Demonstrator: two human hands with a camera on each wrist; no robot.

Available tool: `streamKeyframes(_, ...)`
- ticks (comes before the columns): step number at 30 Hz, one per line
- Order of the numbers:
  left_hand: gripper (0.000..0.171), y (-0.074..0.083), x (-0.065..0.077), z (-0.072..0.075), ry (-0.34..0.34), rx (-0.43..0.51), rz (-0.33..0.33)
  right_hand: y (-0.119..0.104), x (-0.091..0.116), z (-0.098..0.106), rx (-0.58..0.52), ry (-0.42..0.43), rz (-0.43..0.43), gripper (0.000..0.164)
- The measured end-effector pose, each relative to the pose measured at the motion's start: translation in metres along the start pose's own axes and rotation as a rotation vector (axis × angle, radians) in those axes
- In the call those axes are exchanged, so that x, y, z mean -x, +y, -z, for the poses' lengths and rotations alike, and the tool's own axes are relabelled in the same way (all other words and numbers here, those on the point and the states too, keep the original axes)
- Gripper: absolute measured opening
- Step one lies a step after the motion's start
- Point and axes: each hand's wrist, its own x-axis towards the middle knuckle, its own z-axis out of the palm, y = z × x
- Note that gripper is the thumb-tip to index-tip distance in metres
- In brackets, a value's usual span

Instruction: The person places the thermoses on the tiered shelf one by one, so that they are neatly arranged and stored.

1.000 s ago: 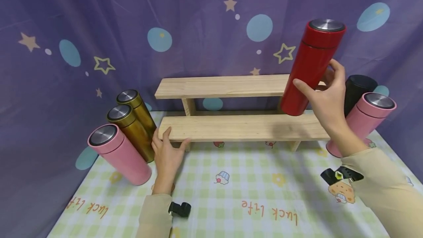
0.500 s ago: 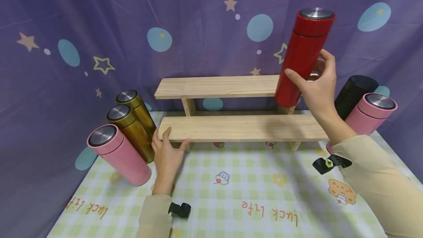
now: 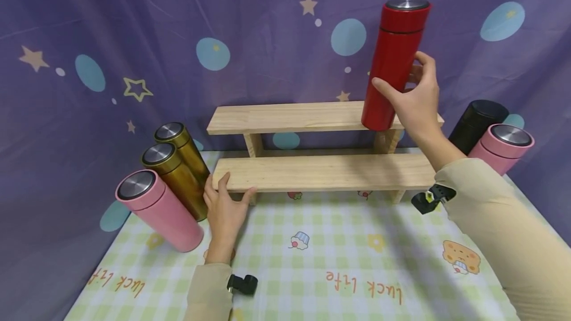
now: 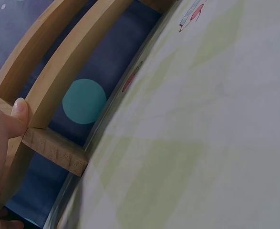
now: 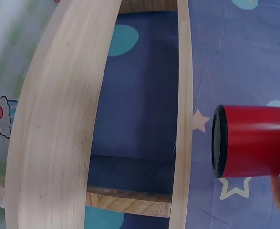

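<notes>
My right hand (image 3: pixel 417 103) grips a red thermos bottle (image 3: pixel 392 63) around its lower half, thumb in front and fingers behind. The thermos is nearly upright, its top leaning slightly right, and its base overlaps the right part of the upper board in the head view. In the right wrist view, the base of the red thermos (image 5: pixel 259 140) is apart from the upper board (image 5: pixel 183 119). My left hand (image 3: pixel 225 212) holds the left end of the two-tier wooden shelf (image 3: pixel 321 172). Its thumb (image 4: pixel 19 112) presses the lower board's front edge.
Left of the shelf stand two gold thermoses (image 3: pixel 178 182) and a pink thermos (image 3: pixel 165 217), close to my left hand. A black thermos (image 3: pixel 475 123) and another pink thermos (image 3: pixel 495 155) are at the right, partly behind my right arm. A purple curtain (image 3: pixel 267 9) hangs behind the checked tablecloth (image 3: pixel 339 241).
My right hand has raised the red thermos and carried it leftward, from over the lower board to over the upper one, and it is more upright. The left hand stays put.
</notes>
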Motion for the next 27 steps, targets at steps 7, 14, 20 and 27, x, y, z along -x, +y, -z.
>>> streamKeyframes(7, 0.085, -0.001, 0.000, -0.001, 0.009, 0.001, 0.000, 0.007, -0.012, -0.002, 0.033, 0.003, -0.045, 0.078)
streamKeyframes(14, 0.086, -0.002, 0.000, 0.000, 0.015, -0.006, 0.005, 0.010, -0.026, -0.002, 0.079, -0.031, -0.053, 0.080)
streamKeyframes(20, 0.084, -0.002, 0.000, 0.001, 0.013, -0.005, 0.011, 0.012, -0.032, -0.005, 0.088, -0.031, -0.065, 0.080)
streamKeyframes(27, 0.084, -0.001, 0.001, 0.001, 0.009, -0.002, 0.009, 0.017, -0.035, -0.007, 0.090, -0.012, -0.098, 0.082)
